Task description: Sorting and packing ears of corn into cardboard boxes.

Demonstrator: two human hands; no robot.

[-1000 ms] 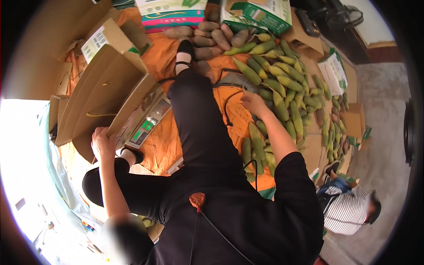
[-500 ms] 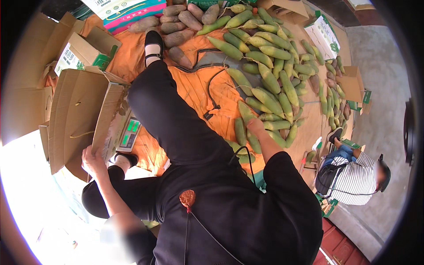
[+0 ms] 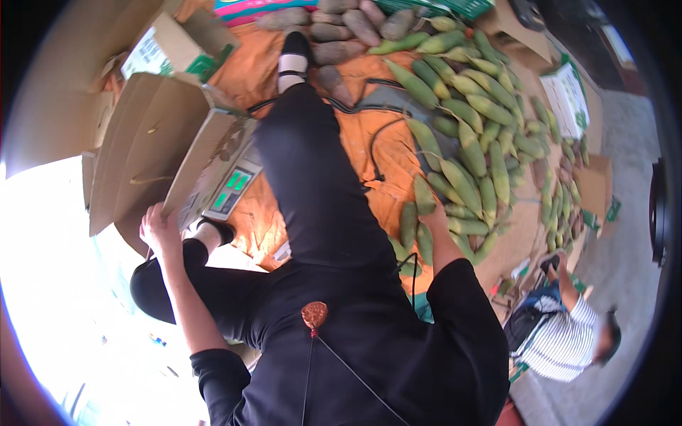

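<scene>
My left hand has its fingers curled over the near edge of an open cardboard box at the left. The box stands tilted against a digital scale with a green-lit display; how it rests there is partly hidden. My right hand is closed round the lower end of a green radish at the near edge of a large heap of green radishes. Its fingertips are partly hidden behind the radish. Two more radishes lie just beside that hand.
Dark reddish long roots lie at the far side on the orange cloth. A black cord crosses the cloth. More cartons stand far left and right. Another person in a striped shirt is at the lower right.
The whole view has shifted, moving the scene rightward. My right hand has closed round the radish, which now shows more fully in it. My left hand stays on the box edge.
</scene>
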